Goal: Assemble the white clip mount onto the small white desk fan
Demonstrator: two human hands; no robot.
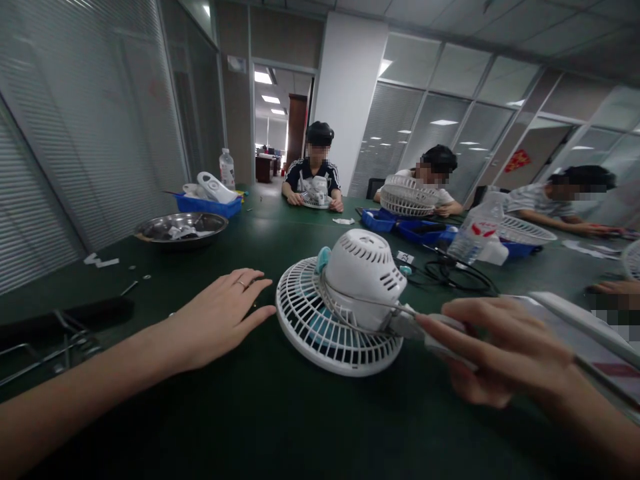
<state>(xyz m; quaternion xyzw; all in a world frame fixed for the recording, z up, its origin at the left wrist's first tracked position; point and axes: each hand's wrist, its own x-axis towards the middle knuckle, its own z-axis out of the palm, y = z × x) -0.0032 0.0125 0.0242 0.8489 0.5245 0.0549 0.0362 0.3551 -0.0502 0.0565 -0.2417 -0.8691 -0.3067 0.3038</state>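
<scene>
A small white electric fan [365, 280] lies grille-down on the dark green table [320, 427], its rounded motor housing on top. Blue blades show through the grille, and a thin grey cord loops around the housing. At the fan's right side, my right hand [505, 340] has its fingers closed on the white stem-like part sticking out, with the index finger along the cord. My left hand [225, 317] hovers or rests just left of the grille, fingers stretched out and holding nothing; whether it touches the table I cannot tell.
A metal bowl [183, 230] with small parts and a blue tray [210, 203] stand at the back left. Tools [65, 333] lie left. Behind the fan are black cable [455, 270], a plastic bottle [477, 230] and blue bins [423, 230]. Several people sit around the table.
</scene>
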